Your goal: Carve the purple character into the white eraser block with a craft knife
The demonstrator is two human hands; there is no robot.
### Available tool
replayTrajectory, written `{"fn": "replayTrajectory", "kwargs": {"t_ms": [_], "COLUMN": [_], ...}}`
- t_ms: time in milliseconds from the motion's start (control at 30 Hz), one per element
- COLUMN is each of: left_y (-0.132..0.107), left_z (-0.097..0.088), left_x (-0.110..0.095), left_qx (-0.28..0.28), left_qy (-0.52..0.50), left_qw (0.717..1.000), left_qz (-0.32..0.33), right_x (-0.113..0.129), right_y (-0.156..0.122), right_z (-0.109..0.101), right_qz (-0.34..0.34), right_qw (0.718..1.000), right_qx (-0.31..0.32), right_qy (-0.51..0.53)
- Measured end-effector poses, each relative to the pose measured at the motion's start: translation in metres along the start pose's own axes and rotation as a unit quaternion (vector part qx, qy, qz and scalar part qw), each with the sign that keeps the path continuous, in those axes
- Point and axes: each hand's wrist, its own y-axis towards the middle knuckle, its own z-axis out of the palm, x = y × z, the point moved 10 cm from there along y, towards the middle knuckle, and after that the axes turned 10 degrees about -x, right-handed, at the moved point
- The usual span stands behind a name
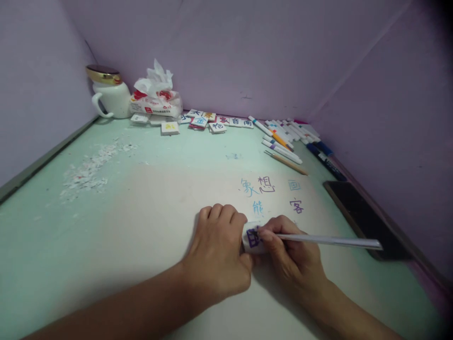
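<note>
My left hand is closed round the left side of a small white block, steadying it on the paper. A dark purple character is marked on the block's upper face. My right hand pinches a slim silver carving knife near its front end, close against the block. The knife's long handle points out to the right. Fingers hide its tip and the block's right part. Just beyond my hands, the pale paper carries handwritten characters in blue and purple.
White shavings lie at the left. At the back stand a white mug, a tissue pack and several character blocks. Markers, a wooden-handled tool and a dark phone-like slab lie right. Walls enclose the table.
</note>
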Motion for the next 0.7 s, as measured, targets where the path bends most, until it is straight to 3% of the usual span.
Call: {"fn": "replayTrajectory", "kwargs": {"t_ms": [400,700], "left_y": [0.003,0.003], "left_z": [-0.001,-0.003], "left_x": [0.0,-0.001], "left_qx": [-0.009,-0.008], "left_qy": [0.002,0.003], "left_qw": [1.0,1.0], "left_qz": [0.003,0.003], "right_x": [0.005,0.013], "right_y": [0.001,0.004], "right_z": [0.003,0.001], "right_qz": [-0.034,-0.049], "right_qw": [0.997,0.991], "right_qx": [0.015,-0.014], "right_qy": [-0.06,-0.128]}}
